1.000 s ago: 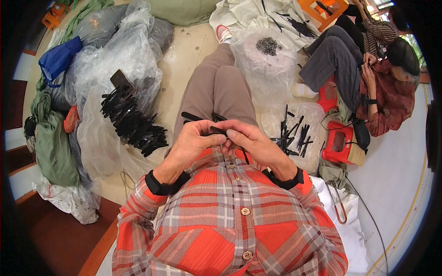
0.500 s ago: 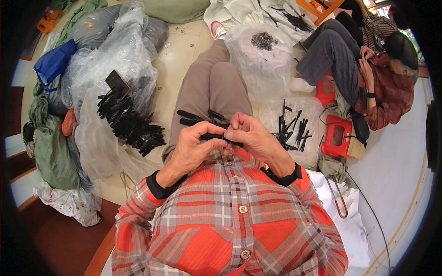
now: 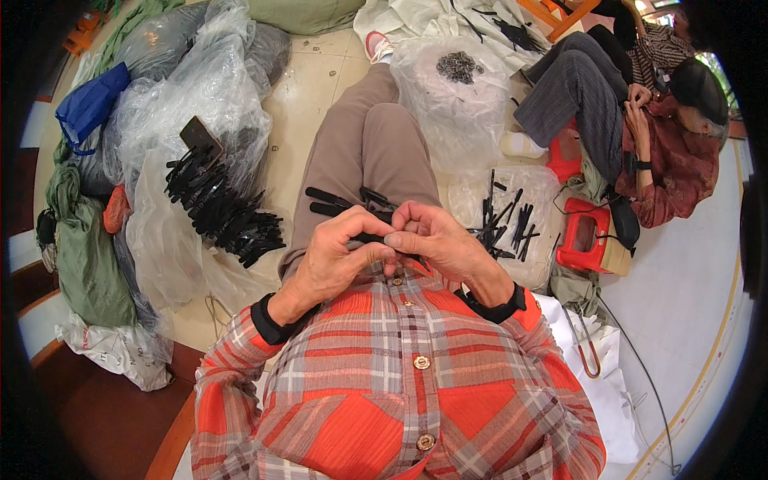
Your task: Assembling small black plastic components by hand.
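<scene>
Holding: both hands raised together just above the lap, close to the orange plaid shirt (image 3: 384, 400).
Left hand (image 3: 336, 260): fingers curled inward, thumb across the top, closed around 1 end of a thin black plastic strip (image 3: 370, 238).
Right hand (image 3: 436, 240): fingers bent, tips pinched tight on the same strip, touching the left fingertips.
Strip position: caught between the 2 grips, mostly hidden by the fingers, only a short dark length showing.
Lap: several loose black strips (image 3: 340, 202) lying across the brown trousers (image 3: 368, 152), just beyond the knuckles.
Left side: big pile of black strips (image 3: 220, 212) on crumpled clear plastic sheeting (image 3: 192, 96), with a dark flat phone (image 3: 200, 134) at its top.
Right side: clear bag of scattered black strips (image 3: 504, 220) near the right wrist; red plastic stool (image 3: 588, 236) beside it.
Ahead: clear bag holding small dark metal pieces (image 3: 458, 68).
Far right: another seated person (image 3: 640, 112), hands busy, well apart.
</scene>
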